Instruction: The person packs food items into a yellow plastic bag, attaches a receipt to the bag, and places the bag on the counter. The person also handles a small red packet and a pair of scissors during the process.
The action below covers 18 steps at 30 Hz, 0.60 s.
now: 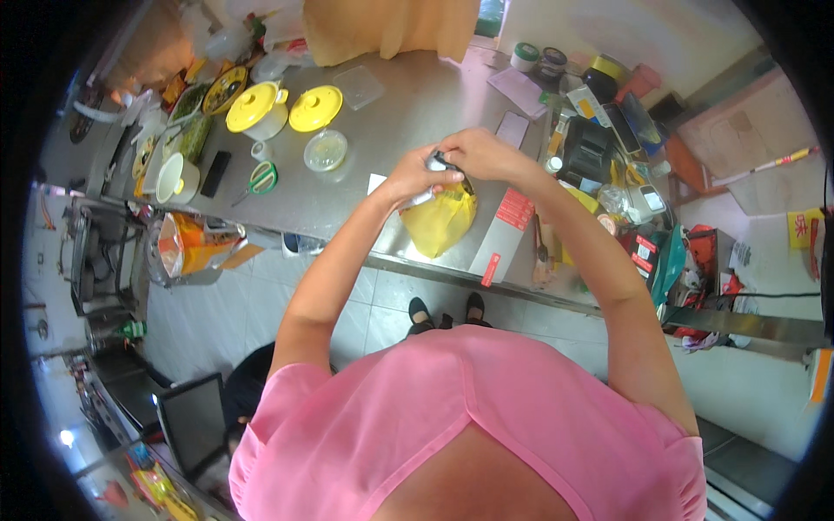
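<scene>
A filled yellow plastic bag stands near the front edge of the steel counter. My left hand grips the gathered top of the bag, its thumb lying across it. Against that top, my right hand is pinched, with the fingertips touching the left hand. A small grey and black piece shows between the hands; too little is visible to tell what it is. White paper sticks out beside the left wrist.
Green-handled scissors, a lidded clear bowl and a yellow-lidded pot stand left. On the right lie a red-and-grey box, a phone and a black device among clutter. An orange bag stands below the counter's left end.
</scene>
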Available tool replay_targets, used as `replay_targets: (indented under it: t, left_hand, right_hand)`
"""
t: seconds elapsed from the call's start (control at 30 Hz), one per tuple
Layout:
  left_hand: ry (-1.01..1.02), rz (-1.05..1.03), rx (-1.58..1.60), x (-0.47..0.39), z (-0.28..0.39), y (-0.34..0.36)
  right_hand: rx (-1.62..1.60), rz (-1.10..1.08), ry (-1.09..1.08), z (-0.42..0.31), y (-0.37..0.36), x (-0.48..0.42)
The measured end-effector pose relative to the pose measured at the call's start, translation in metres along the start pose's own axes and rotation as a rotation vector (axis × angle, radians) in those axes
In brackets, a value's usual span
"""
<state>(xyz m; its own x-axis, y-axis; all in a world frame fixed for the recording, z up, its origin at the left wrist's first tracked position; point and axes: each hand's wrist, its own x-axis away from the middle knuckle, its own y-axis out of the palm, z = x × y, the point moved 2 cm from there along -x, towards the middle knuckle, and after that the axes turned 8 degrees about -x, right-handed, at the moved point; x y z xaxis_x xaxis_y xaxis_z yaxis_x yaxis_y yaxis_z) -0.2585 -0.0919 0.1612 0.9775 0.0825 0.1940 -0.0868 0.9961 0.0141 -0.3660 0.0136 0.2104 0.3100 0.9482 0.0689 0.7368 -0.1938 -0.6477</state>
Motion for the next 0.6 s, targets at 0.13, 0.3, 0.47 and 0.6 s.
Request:
replay_targets:
  t: [0.13, 0.3, 0.47, 0.6]
  left_hand:
    - [-0.084, 0.055, 0.082, -0.004, -0.003, -0.005]
    - [-0.139, 0.046, 0.135, -0.015, -0.008, -0.008]
    - [-0.099, 0.160, 0.023, -0.021, -0.012, -0.007]
    - [-0.111, 0.164, 0.235, -0.016, -0.008, -0.009]
  right_hand:
    - [-0.005, 0.098, -0.128, 0.017, -0.005, -0.006]
    - [-0.309, 0.213, -0.013, 0.054, -0.001, 0.005]
    - [-0.429, 0.193, 0.081, 0.059, 0.010, 0.004]
    - [-0.329, 0.353, 0.005, 0.049, 0.005, 0.017]
